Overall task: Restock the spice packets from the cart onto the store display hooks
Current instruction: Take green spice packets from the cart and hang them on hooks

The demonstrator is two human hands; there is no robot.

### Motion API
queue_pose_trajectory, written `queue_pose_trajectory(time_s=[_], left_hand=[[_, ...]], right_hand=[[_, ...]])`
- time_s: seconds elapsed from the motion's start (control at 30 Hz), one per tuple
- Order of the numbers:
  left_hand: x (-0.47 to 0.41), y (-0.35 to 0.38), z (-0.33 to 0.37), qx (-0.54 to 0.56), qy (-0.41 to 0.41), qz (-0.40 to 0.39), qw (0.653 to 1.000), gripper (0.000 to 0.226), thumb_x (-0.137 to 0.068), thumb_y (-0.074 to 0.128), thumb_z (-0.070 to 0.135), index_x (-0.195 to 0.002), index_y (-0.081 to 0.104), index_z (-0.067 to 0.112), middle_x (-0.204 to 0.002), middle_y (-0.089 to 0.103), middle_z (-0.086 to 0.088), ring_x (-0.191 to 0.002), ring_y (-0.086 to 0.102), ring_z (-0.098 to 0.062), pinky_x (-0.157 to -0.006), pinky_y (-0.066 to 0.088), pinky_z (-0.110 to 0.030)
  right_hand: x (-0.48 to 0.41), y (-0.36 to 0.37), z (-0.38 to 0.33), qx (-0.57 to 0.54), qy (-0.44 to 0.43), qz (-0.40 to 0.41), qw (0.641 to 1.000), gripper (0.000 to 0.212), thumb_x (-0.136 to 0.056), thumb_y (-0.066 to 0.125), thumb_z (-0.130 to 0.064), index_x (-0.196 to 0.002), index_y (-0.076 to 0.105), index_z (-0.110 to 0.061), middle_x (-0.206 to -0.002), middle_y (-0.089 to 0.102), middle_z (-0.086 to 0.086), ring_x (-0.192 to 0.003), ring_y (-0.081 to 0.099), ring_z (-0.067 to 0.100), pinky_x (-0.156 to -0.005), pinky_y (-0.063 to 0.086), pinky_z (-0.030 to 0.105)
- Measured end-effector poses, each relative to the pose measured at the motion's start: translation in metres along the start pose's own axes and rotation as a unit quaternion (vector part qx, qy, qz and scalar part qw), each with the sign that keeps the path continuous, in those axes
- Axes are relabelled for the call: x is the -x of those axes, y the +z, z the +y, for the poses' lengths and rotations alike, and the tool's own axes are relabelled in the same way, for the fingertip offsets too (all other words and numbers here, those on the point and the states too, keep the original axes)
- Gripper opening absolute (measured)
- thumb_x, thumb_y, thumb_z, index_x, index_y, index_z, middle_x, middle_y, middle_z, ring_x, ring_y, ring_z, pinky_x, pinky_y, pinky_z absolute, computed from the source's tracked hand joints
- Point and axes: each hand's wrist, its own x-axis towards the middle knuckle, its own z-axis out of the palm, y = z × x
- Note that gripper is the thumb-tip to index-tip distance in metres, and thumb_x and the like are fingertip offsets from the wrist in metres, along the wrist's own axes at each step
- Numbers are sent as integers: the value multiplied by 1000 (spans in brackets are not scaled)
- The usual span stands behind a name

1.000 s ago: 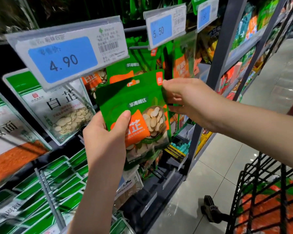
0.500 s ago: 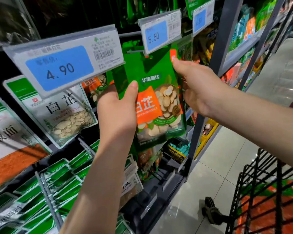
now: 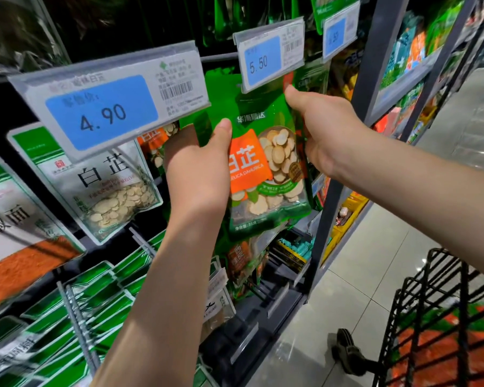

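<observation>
I hold a green spice packet (image 3: 266,174) with an orange label and pale root slices upright in front of the display. My left hand (image 3: 199,174) grips its left edge, thumb on the front. My right hand (image 3: 322,129) pinches its upper right edge. The packet's top sits behind the 5.50 price tag (image 3: 268,55), so the display hook and the packet's hang hole are hidden. Similar green packets hang just behind it.
A 4.90 price tag (image 3: 109,107) juts out at the left over a white packet (image 3: 106,185). Rows of green packets (image 3: 67,317) hang lower left. A grey shelf upright (image 3: 344,163) stands right of my hands. The black wire cart (image 3: 442,317) with orange and green packets is at lower right.
Both hands have raised the green packet from below the price tags up to the 5.50 tag, turning it upright; its top has now slipped behind that tag.
</observation>
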Motion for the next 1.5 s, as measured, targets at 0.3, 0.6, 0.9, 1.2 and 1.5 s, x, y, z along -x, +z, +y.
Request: queue_pose_trajectory(time_s=[0.3, 0.6, 0.9, 1.2, 1.5], left_hand=[[2, 2, 5, -8, 2, -6, 1000, 45, -92, 57, 47, -65, 41, 16, -49, 48, 4, -29, 43, 1, -33, 31, -11], [-1, 8, -11, -9, 19, -4, 1000, 43, -93, 59, 37, -68, 34, 13, -62, 46, 0, -31, 44, 3, -33, 30, -10], [2, 5, -29, 31, 83, -7, 996, 38, -95, 57, 32, -69, 33, 17, -63, 43, -1, -52, 47, -12, -48, 39, -23], [-11, 8, -46, 20, 191, 20, 981, 42, -93, 61, 28, -59, 40, 17, -54, 42, 5, -44, 43, -4, -45, 33, -21], [-11, -1, -48, 49, 179, 22, 982, 38, -92, 62, 32, -64, 43, 16, -59, 48, 4, -50, 46, -9, -36, 30, -16]], right_hand=[[2, 1, -4, -16, -13, 12, 1000, 16, -87, 70, -24, -94, 66, -10, -99, 71, 6, -88, 70, 21, -80, 58, 35], [3, -5, 8, 26, -1, -5, 1000, 17, -88, 69, -25, -94, 66, -9, -96, 72, 6, -89, 70, 21, -87, 55, 38], [6, -9, 14, 88, -22, -30, 995, 27, -89, 65, -36, -107, 66, -15, -122, 64, 4, -114, 57, 23, -107, 39, 46], [9, -12, 15, 168, -88, -16, 982, 27, -93, 61, -33, -105, 61, -8, -90, 58, 5, -71, 49, 14, -76, 46, 30], [28, -9, 18, 236, -155, 14, 959, 53, -94, 57, -40, -118, 60, 7, -101, 55, 7, -88, 47, 21, -78, 39, 35]])
